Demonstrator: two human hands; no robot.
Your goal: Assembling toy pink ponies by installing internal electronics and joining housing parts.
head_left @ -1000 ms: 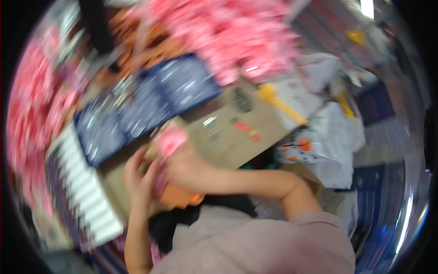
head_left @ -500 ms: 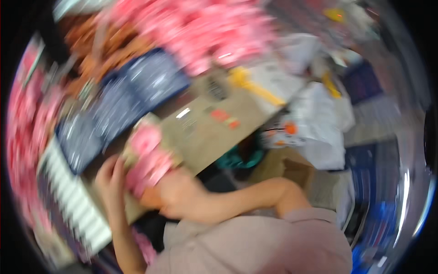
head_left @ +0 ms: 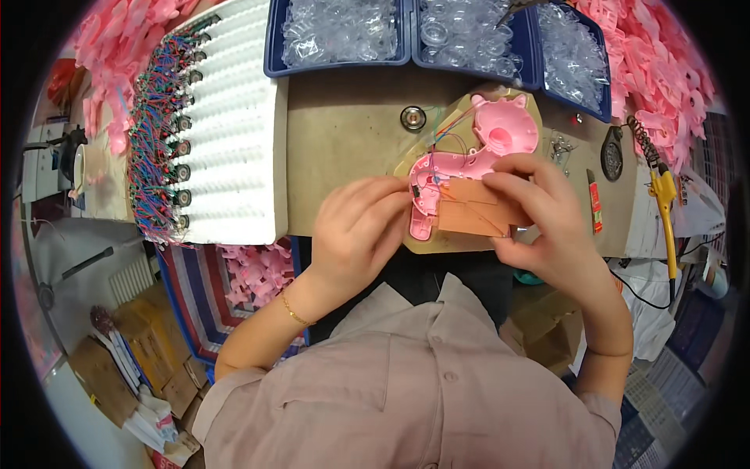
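Three blue trays along the table's far edge: left tray (head_left: 337, 35) full of clear plastic pieces, middle tray (head_left: 469, 35) holds clear round caps, right tray (head_left: 574, 55) more clear bits. White foam rack (head_left: 234, 133) at left, its left edge lined with small round parts trailing red, blue and green wires (head_left: 156, 133). Pink part heaps at top left and top right (head_left: 664, 55).

Pink toy shell (head_left: 488, 148) lies open side up on a tan pad (head_left: 437, 242) at the near edge of the brown table (head_left: 344, 133), thin coloured wires running inside it. Left hand (head_left: 359, 227) touches the shell's lower end, fingers together, tips pinched at a small board there. Right hand (head_left: 547, 227) is clamped on a brown card piece (head_left: 476, 207), thumb under, fingers on top, pressing it against the shell's lower part. Small round speaker (head_left: 413, 118) lies alone on the table, near the shell. Yellow soldering iron (head_left: 664, 195) at right, beside its coil stand (head_left: 637, 133).

Versus the earlier frames: the view was tilted and blurred, now it is level and sharp. The hands had held the shell up at the table's left, over the rack side; now it is down on the pad at centre, both hands on it.
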